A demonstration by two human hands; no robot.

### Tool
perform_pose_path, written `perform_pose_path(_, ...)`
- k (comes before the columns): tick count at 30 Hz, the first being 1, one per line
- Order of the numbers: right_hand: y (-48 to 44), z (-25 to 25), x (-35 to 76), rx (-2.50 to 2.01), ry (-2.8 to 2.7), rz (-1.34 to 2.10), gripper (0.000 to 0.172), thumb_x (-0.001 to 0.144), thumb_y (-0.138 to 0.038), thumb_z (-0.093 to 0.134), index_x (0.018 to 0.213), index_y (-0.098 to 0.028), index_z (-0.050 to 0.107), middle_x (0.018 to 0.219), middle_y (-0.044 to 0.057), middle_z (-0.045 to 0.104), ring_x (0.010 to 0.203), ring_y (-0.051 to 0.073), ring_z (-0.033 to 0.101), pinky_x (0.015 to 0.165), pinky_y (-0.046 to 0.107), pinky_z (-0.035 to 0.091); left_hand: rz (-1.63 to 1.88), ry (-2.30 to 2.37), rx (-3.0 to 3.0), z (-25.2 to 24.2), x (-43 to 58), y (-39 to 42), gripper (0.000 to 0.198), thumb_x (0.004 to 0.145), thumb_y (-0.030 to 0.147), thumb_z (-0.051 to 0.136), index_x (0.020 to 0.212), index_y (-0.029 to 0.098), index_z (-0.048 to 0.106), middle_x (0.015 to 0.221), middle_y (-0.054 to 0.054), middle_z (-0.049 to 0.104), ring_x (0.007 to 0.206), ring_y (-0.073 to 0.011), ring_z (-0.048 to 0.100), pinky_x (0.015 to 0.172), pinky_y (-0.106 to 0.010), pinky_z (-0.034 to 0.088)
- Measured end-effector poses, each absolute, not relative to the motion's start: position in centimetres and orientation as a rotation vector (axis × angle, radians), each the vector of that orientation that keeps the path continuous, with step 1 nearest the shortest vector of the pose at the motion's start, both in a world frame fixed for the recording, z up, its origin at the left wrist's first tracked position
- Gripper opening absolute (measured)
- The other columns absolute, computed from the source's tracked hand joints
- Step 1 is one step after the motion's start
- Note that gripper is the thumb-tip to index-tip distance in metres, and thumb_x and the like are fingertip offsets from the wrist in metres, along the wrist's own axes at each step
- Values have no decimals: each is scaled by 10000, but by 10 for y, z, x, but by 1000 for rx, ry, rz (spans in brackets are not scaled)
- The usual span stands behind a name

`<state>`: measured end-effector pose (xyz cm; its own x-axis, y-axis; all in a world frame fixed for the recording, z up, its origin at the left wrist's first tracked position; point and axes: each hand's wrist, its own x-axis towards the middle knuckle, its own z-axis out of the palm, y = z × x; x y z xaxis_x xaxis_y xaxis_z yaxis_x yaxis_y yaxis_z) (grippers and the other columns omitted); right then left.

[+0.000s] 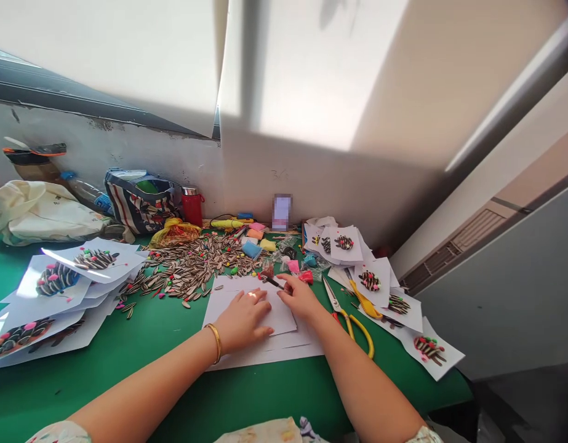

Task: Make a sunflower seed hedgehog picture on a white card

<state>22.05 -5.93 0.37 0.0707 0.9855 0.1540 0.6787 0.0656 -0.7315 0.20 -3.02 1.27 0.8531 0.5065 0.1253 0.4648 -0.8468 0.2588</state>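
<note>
My left hand (244, 317) lies with its fingers spread on a sheet of white paper (214, 307), a bracelet at the wrist. At the sheet's right edge my right hand (300, 296) pinches a dark pen (273, 282), its tip pointing left and away from me. Other white sheets (284, 352) lie under the top one. Beyond the paper spreads a heap of striped sunflower seeds (191, 261). To the right of my right hand are scissors (343, 311) with yellow handles, lying partly open.
Paper sheets with seed-and-clay figures are stacked at left (103, 289) and right (404, 307). Coloured clay packs (252, 249), a yellow-handled tool (364, 301), a phone (282, 212), a red bottle (192, 206) and bags (140, 200) stand or lie on the green table (164, 344).
</note>
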Motion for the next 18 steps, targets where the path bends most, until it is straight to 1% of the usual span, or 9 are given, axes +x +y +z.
perform_pose_path(3, -69, 5, 217, -1598, -1641, 630, 508, 885, -238, 519, 1393, -223, 502, 830, -10, 608, 701, 147, 548, 676, 272, 449, 374, 774, 2809, 13, -7, -24, 468, 832, 422, 695, 1255, 251, 593, 1447, -146, 507, 1367, -335, 438, 1141, -602, 296)
perform_pose_path(6, -78, -1, 218, -1620, -1668, 599, 531, 896, -227, 476, 1427, -224, 464, 826, -9, 587, 709, 153, 544, 695, 289, 450, 421, 795, 2777, 10, -20, -20, 486, 815, 388, 716, 1258, 237, 588, 1431, -145, 528, 1359, -329, 451, 1151, -600, 289)
perform_pose_path(8, -81, -6, 222, -1649, -1697, 549, 537, 895, -222, 466, 1432, -227, 467, 833, 0, 590, 714, 161, 548, 711, 304, 456, 406, 787, 2747, 8, -27, -20, 480, 804, 382, 724, 1240, 229, 597, 1427, -139, 536, 1365, -333, 445, 1153, -607, 282)
perform_pose_path(10, -83, -10, 228, -1626, -1703, 483, 526, 898, -225, 456, 1423, -228, 487, 887, 25, 616, 779, 178, 571, 770, 330, 470, 371, 793, 2725, 7, -31, -20, 480, 805, 378, 720, 1243, 226, 596, 1429, -133, 536, 1372, -334, 437, 1157, -617, 266)
perform_pose_path(12, -82, -10, 232, -1558, -1690, 440, 481, 902, -228, 442, 1370, -228, 551, 953, 54, 634, 874, 199, 586, 850, 362, 469, 345, 806, 2714, 6, -32, -21, 480, 809, 377, 714, 1248, 225, 594, 1430, -132, 536, 1375, -331, 433, 1159, -624, 253)
perform_pose_path(13, -81, -8, 233, -1523, -1662, 449, 444, 903, -234, 436, 1316, -224, 599, 978, 65, 636, 889, 203, 591, 862, 371, 470, 340, 807, 2711, 6, -32, -21, 483, 809, 380, 713, 1251, 224, 594, 1430, -133, 537, 1375, -330, 432, 1159, -626, 248)
perform_pose_path(16, -78, 3, 226, -1413, -1449, 697, 384, 906, -266, 407, 1188, -207, 661, 1030, 88, 642, 804, 187, 624, 755, 349, 492, 340, 804, 2703, 5, -30, -20, 482, 814, 387, 708, 1252, 218, 598, 1424, -139, 541, 1376, -336, 429, 1161, -648, 215)
perform_pose_path(17, -77, 7, 221, -1352, -1352, 833, 394, 904, -272, 397, 1207, -206, 641, 1064, 96, 650, 806, 187, 643, 722, 338, 493, 345, 803, 2701, 5, -30, -20, 480, 818, 389, 705, 1253, 216, 599, 1424, -142, 539, 1377, -339, 429, 1161, -657, 202)
perform_pose_path(18, -76, 12, 215, -1267, -1279, 973, 421, 895, -264, 391, 1256, -213, 602, 1113, 103, 658, 871, 201, 666, 725, 334, 495, 351, 800, 2699, 4, -30, -20, 475, 822, 393, 701, 1252, 215, 602, 1426, -145, 538, 1377, -340, 429, 1162, -662, 192)
